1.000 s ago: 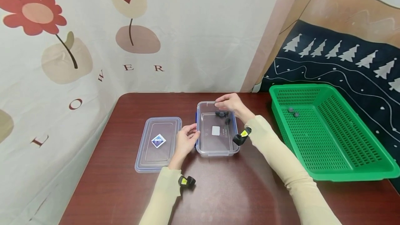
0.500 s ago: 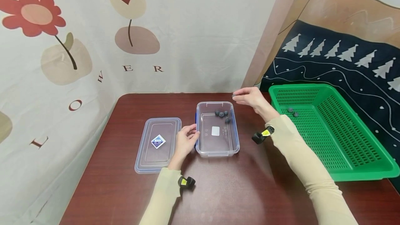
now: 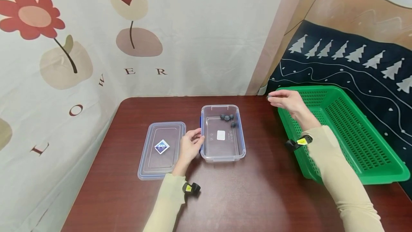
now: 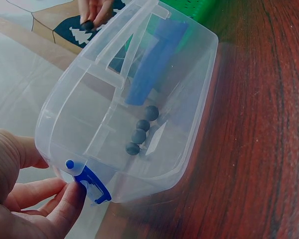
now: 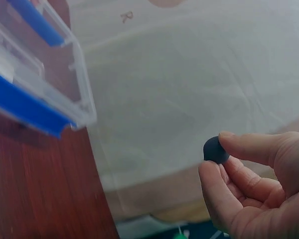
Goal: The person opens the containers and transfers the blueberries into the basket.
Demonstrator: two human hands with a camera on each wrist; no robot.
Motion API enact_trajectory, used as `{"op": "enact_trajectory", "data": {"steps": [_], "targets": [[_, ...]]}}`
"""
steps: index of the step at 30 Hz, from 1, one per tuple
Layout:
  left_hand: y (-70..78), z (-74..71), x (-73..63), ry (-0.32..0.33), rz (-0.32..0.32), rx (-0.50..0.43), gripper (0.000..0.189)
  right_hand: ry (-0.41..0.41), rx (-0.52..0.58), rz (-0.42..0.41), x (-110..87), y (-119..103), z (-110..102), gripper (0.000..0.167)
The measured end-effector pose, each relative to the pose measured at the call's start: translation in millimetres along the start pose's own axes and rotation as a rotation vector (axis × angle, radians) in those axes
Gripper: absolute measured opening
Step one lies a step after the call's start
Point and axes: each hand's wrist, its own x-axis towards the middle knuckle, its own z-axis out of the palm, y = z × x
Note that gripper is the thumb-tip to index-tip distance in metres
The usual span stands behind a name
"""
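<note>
In the head view, my right hand (image 3: pixel 288 103) is raised over the far left rim of the green basket (image 3: pixel 383 146). It pinches one blueberry (image 5: pixel 216 150) between thumb and fingertips. A clear plastic food container (image 3: pixel 212 149) stands uncovered on the table, with several blueberries (image 4: pixel 139 135) together inside it. My left hand (image 3: pixel 190 146) holds the container's left side. In the left wrist view its thumb lies at the rim and a fingertip at the blue clip (image 4: pixel 92 183). The basket's floor near my right hand is hidden by that hand and arm.
A clear lid (image 3: pixel 161 167) with a blue and white diamond sticker lies flat left of the container. The dark red table (image 3: pixel 222 196) ends at a printed cloth (image 3: pixel 199 38) behind. The basket fills the right side.
My right hand has moved right, from above the container to the basket's edge, still pinching a blueberry. My left hand has stayed at the container.
</note>
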Motion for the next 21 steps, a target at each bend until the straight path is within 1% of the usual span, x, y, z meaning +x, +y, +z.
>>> {"op": "enact_trajectory", "data": {"steps": [3, 4, 6, 11, 14, 15, 17, 19, 21], "targets": [[-1.2, -0.2, -0.1, 0.000, 0.000, 0.001, 0.029, 0.011, 0.101, -0.013, -5.3, 6, -15, 0.018], [-1.3, -0.2, -0.2, 0.000, 0.001, 0.001, 0.029, 0.015, 0.121, -0.015, -7.2, 8, -20, 0.015], [-2.1, -0.2, -0.2, 0.001, 0.001, 0.001, 0.029, 0.025, 0.111, -0.022, -11.0, 12, -29, 0.010], [-3.8, 0.1, -0.1, 0.003, 0.005, -0.002, 0.029, 0.047, 0.112, -0.027, -19.6, 21, -51, 0.012], [-4.7, 0.1, 0.2, 0.003, 0.008, -0.003, 0.029, 0.054, 0.151, -0.023, -22.0, 28, -64, 0.015], [-5.0, 0.1, 0.4, 0.004, 0.008, -0.004, 0.029, 0.055, 0.172, -0.023, -21.2, 32, -69, 0.015], [-5.2, -0.2, 0.7, 0.007, 0.008, -0.002, 0.029, 0.061, 0.164, -0.025, -16.2, 45, -80, 0.014], [-5.4, -0.3, 0.9, 0.009, 0.011, -0.002, 0.029, 0.085, 0.179, -0.010, -5.8, 64, -94, 0.012], [-5.4, -0.4, 1.1, 0.010, 0.012, -0.002, 0.029, 0.112, 0.143, -0.002, 5.8, 86, -109, 0.015]]}}
